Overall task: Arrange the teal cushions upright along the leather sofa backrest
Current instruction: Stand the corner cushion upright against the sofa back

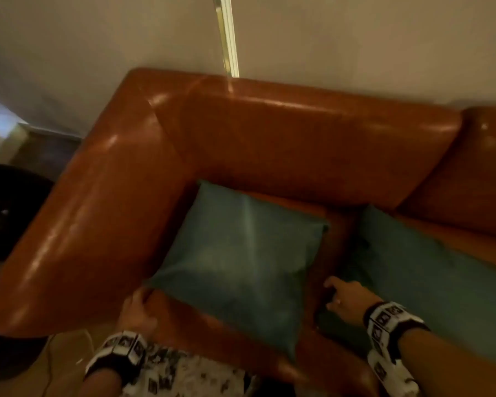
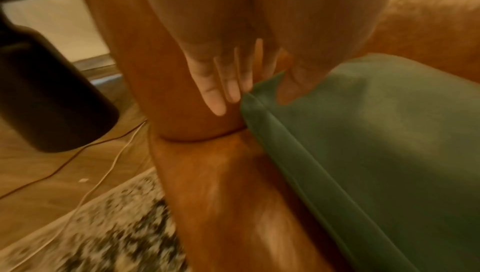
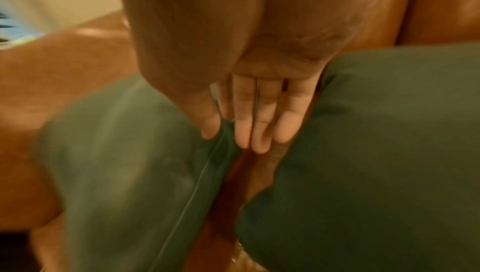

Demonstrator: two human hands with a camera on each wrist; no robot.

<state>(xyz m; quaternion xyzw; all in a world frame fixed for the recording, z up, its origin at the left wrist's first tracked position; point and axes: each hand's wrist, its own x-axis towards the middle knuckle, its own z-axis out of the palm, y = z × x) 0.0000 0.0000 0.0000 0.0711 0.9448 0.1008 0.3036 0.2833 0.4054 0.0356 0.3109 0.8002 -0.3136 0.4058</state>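
Two teal cushions lie flat on the seat of a brown leather sofa. The left cushion [image 1: 241, 267] [image 2: 376, 143] [image 3: 124, 163] sits in the corner by the armrest [image 1: 83, 224]. The right cushion [image 1: 441, 282] [image 3: 376, 153] lies beside it, with a narrow gap between them. My left hand [image 1: 139, 303] [image 2: 249, 96] pinches the left cushion's near-left corner, thumb on top and fingers against the armrest. My right hand [image 1: 338, 293] [image 3: 233, 133] reaches into the gap with straight fingers; its thumb touches the left cushion's right edge. The backrest [image 1: 298, 133] behind them is bare.
A black round object [image 1: 9, 210] [image 2: 46, 96] stands on the floor left of the armrest. Cables [image 2: 103, 174] trail over the wooden floor. A black-and-white patterned rug [image 2: 103, 235] lies in front of the sofa. The wall [image 1: 98, 38] is right behind the backrest.
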